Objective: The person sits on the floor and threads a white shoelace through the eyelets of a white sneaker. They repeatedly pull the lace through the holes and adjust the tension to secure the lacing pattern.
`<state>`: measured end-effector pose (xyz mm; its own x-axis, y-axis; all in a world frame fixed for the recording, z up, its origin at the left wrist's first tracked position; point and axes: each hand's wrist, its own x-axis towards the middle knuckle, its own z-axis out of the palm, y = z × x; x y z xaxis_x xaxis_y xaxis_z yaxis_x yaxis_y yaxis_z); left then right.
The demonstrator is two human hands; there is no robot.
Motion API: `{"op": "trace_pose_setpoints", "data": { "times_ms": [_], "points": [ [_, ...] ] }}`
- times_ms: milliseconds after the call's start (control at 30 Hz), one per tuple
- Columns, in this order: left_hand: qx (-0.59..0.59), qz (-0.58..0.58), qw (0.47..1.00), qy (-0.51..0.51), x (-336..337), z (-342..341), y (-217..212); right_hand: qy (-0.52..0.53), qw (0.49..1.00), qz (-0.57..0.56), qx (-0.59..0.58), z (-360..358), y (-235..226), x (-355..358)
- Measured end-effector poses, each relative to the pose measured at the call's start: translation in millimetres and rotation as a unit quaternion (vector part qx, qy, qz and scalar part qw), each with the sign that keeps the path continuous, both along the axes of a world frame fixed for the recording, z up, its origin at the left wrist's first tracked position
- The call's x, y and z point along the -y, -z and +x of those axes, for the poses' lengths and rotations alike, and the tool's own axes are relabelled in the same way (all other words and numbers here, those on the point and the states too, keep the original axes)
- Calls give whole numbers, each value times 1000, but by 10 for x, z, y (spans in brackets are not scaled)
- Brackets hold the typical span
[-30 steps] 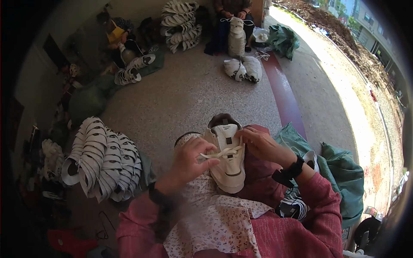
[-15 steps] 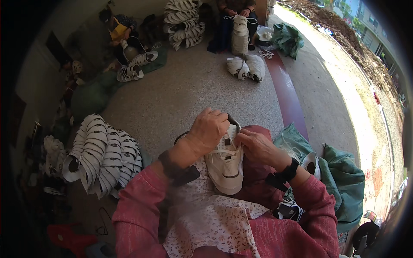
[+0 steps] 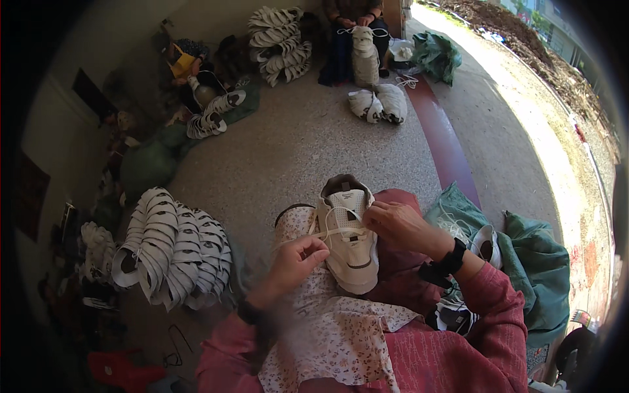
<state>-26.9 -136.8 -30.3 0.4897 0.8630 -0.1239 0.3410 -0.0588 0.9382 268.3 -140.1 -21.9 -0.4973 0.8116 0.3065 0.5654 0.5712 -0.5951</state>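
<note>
The right hand (image 3: 400, 226) has its grip closed at the right eyelet edge of the cream shoe (image 3: 357, 252); one loop of lace (image 3: 344, 230) runs into its fingertips, so it seems to grasp that. The left hand (image 3: 299, 262) is just left of the shoe, thumb and forefinger together; I cannot tell whether lace is between them. The shoe lies on the lap (image 3: 327, 337), toe near and opening far. Lacing looks to be in hand: lace crosses the tongue, with a slack loop above the crossing. The next move calls for a sure pinch on the lace and the shoe kept steady.

Left of the lap stand stacked white uppers (image 3: 173, 242); at right are green sacks (image 3: 534, 272). Far across the floor (image 3: 321, 144), a seated person (image 3: 350, 10) handles another stack (image 3: 365, 62), with white bundles (image 3: 377, 105) in front.
</note>
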Motion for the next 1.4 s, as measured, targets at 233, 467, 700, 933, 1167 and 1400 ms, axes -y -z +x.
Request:
{"op": "trace_pose_setpoints", "data": {
  "times_ms": [233, 467, 700, 933, 1167, 1400],
  "points": [
    [-86, 422, 893, 130, -375, 414, -277, -4, 998, 2, 58, -38, 29, -60],
    [-103, 374, 885, 259, -632, 353, -172, 4, 986, 54, 156, -125, 10, 6],
    [-54, 306, 899, 308, -783, 260, -180, 23, 996, 6, 86, -139, 51, 208],
    [-65, 231, 923, 302, -887, 332, -272, -7, 993, 18, 115, 7, -131, 83],
    [-69, 296, 925, 228, -1006, 566, -164, -81, 968, 145, 190, -29, -151, -22],
    [-96, 326, 909, 240, -1024, 667, 0, 27, 925, 248, 286, -152, 69, 20]
  ]
}}
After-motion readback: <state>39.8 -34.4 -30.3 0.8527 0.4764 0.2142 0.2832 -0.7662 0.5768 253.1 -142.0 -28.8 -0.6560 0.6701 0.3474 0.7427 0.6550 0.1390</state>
